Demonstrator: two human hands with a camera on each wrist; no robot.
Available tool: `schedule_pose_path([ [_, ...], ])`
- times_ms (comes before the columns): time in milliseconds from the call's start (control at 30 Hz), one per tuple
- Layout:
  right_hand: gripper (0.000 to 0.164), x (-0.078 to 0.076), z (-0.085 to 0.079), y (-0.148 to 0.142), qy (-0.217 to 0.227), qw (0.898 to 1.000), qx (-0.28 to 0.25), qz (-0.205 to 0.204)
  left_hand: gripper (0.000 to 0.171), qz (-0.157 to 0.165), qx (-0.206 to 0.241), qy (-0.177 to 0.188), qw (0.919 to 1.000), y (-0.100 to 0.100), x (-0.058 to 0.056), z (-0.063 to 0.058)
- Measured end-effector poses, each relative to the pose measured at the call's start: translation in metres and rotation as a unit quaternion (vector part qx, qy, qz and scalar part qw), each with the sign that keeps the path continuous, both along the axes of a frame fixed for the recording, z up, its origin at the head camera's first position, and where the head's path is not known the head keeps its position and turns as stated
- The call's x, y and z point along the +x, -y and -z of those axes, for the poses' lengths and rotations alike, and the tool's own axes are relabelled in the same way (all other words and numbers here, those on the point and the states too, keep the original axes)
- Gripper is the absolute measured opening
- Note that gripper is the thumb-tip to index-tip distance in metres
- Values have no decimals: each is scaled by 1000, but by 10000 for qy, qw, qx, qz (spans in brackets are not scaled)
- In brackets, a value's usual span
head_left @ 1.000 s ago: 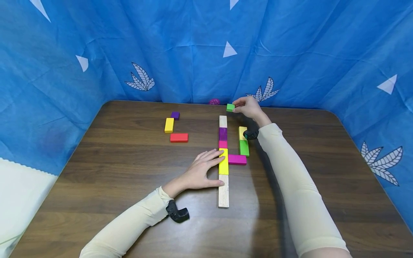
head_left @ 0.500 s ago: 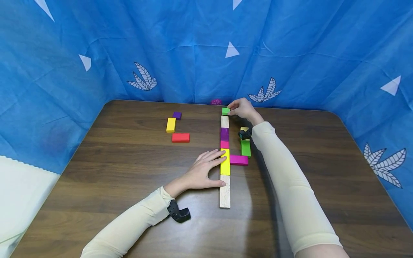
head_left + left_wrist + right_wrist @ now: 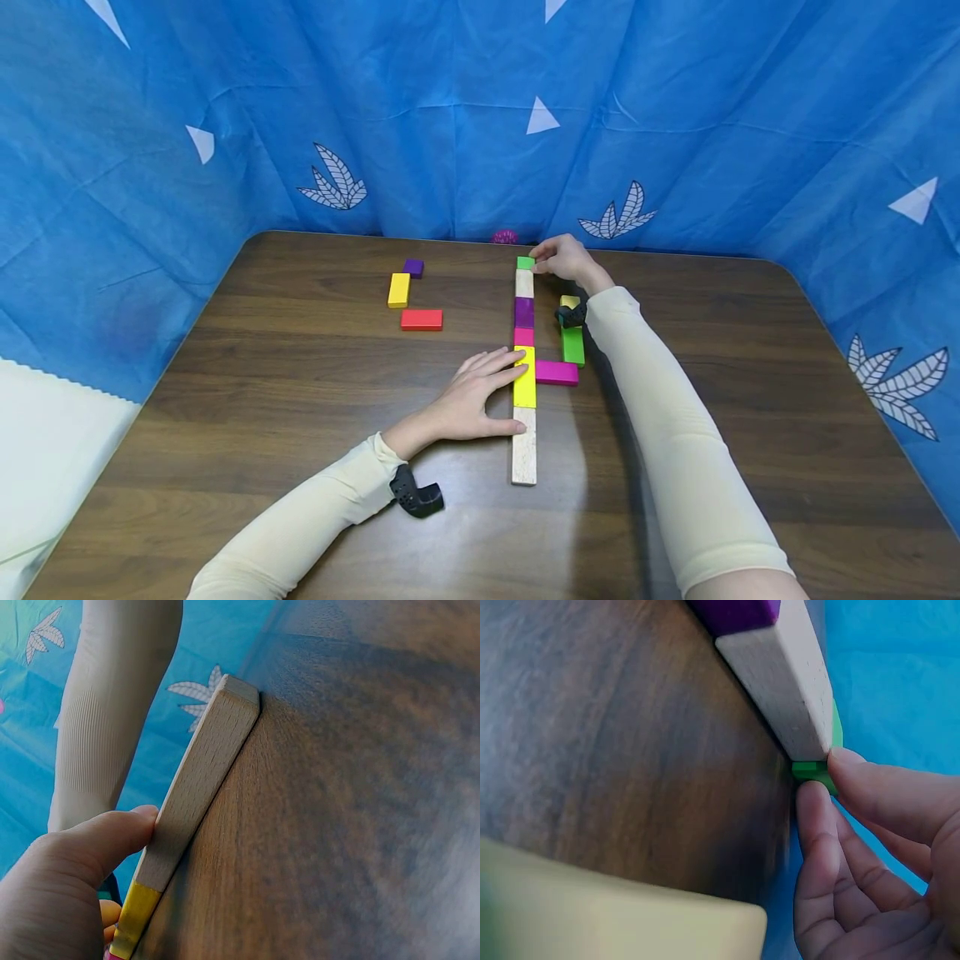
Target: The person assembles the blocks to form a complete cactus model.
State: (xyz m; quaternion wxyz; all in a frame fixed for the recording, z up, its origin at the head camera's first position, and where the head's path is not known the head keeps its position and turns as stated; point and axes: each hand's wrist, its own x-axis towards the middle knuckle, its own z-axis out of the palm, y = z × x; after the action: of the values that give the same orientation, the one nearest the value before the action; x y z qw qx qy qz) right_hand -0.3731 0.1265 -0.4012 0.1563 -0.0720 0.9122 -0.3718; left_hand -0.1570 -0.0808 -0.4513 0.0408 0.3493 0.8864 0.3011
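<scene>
A line of blocks runs away from me along the table. At its far end my right hand (image 3: 564, 260) pinches a small green block (image 3: 526, 262) between thumb and fingers, against the end of a plain wooden block (image 3: 524, 284). In the right wrist view the green block (image 3: 810, 771) appears partly hidden behind that wooden one. Nearer come a purple block (image 3: 524, 312) and a pink block (image 3: 523, 337). My left hand (image 3: 472, 404) lies with spread fingers on the yellow block (image 3: 526, 390), its thumb touching the long wooden block (image 3: 524, 458) closest to me.
A magenta block (image 3: 557, 372) juts right from the yellow one. Beyond it lie a green block (image 3: 572, 347) and a pale yellow block (image 3: 570, 301), partly under the right wrist. Left of the line are red (image 3: 422, 320), yellow (image 3: 399, 290) and dark purple (image 3: 413, 268) blocks. A blue curtain (image 3: 450, 167) backs the table.
My right hand has moved left and down, bringing the small green block from beside the line to its far end. The left hand has stayed in place on the blocks.
</scene>
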Motion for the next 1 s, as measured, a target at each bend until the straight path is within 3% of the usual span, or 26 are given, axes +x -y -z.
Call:
schedule_pose_path([
  [767,38,7,-3,-8,31,9994,-247,-254,83,9,82,-140,9999,0,2,0],
  [1000,43,22,-8,-23,-472,9976,-500,-30,83,0,45,-155,9999,1,2,1],
])
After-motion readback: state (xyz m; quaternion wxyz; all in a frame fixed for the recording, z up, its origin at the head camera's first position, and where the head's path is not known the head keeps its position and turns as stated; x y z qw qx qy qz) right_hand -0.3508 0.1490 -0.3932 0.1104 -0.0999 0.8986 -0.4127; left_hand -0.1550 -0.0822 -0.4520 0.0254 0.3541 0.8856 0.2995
